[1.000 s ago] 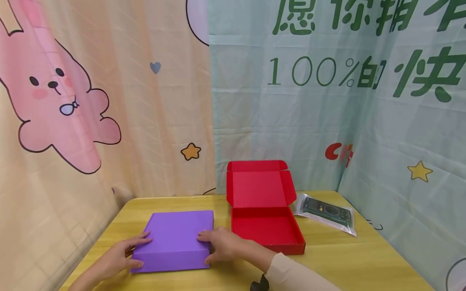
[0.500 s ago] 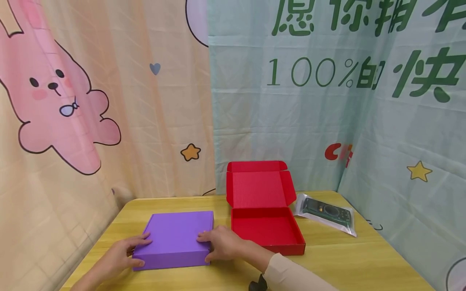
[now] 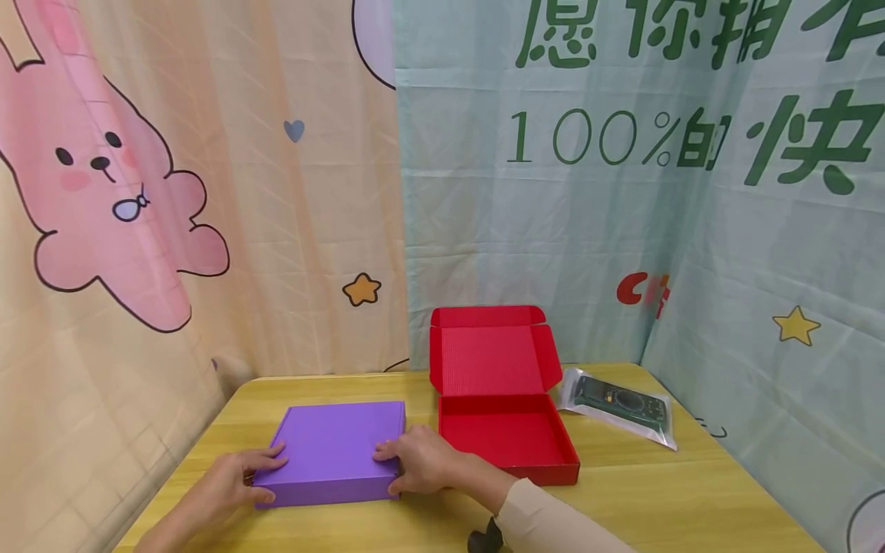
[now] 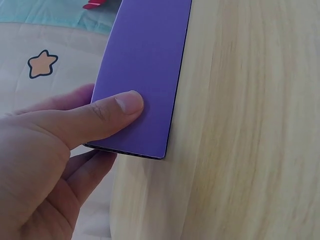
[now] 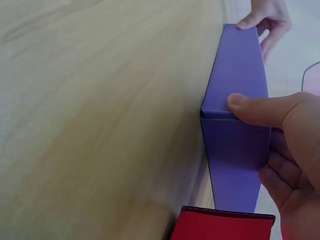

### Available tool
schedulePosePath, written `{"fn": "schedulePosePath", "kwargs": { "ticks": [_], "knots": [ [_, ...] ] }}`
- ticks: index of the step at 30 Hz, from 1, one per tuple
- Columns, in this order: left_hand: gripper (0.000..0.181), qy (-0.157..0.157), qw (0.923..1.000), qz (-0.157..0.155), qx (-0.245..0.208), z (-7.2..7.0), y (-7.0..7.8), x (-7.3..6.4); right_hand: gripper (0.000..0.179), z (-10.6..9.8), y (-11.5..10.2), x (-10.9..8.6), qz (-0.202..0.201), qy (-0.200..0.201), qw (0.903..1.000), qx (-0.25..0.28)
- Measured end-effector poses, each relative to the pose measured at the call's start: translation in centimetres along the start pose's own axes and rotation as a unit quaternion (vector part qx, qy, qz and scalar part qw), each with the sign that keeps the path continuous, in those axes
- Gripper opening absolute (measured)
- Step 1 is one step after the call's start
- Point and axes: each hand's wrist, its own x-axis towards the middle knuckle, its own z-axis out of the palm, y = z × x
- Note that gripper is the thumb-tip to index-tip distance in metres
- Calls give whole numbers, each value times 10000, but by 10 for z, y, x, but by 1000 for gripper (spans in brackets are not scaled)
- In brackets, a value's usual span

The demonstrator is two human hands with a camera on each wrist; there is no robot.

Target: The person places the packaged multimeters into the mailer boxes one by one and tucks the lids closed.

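Observation:
A closed purple cardboard box (image 3: 335, 442) lies flat on the left half of the table. My left hand (image 3: 224, 484) grips its near left corner; in the left wrist view the thumb presses the front face (image 4: 145, 60). At the near right corner my right hand (image 3: 425, 461) holds the box, thumb on the front edge and fingers along the side and top. The right wrist view shows both hands on the box (image 5: 237, 70), one at each end.
Just right of the purple box stands an open red box (image 3: 508, 438), lid raised. Beyond it lies a dark multimeter-like device (image 3: 622, 403) in a clear bag. Printed curtains (image 3: 518, 230) hang behind the wooden table (image 3: 657, 491).
The purple box has slid slightly away from me across the table, its front edge now higher in the head view. Both hands keep their hold. The red box and bagged device stay put.

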Motion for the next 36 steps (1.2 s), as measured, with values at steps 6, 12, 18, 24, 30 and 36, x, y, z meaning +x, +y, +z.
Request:
{"fn": "schedulePosePath", "kwargs": {
  "ticks": [6,12,18,24,30,36],
  "knots": [
    [54,-307,9975,-521,-367,-5,-2,0,56,-1,3,13,130,-241,9995,174],
    [56,-362,9949,-895,-286,-15,-11,6,55,-2,7,34,498,-411,9962,582],
    [56,-270,9939,-1045,-204,-26,-29,9,50,0,12,61,789,-630,9884,1137],
    [55,-341,9877,-1469,-405,-30,-38,16,47,1,15,78,957,-561,9849,1327],
    [54,-211,9868,-1535,-480,-30,-44,23,45,3,15,89,1192,-487,9817,1401],
    [53,-28,9857,-1450,-856,-28,-52,24,47,7,15,96,1300,-479,9807,1381]
  ]
}}
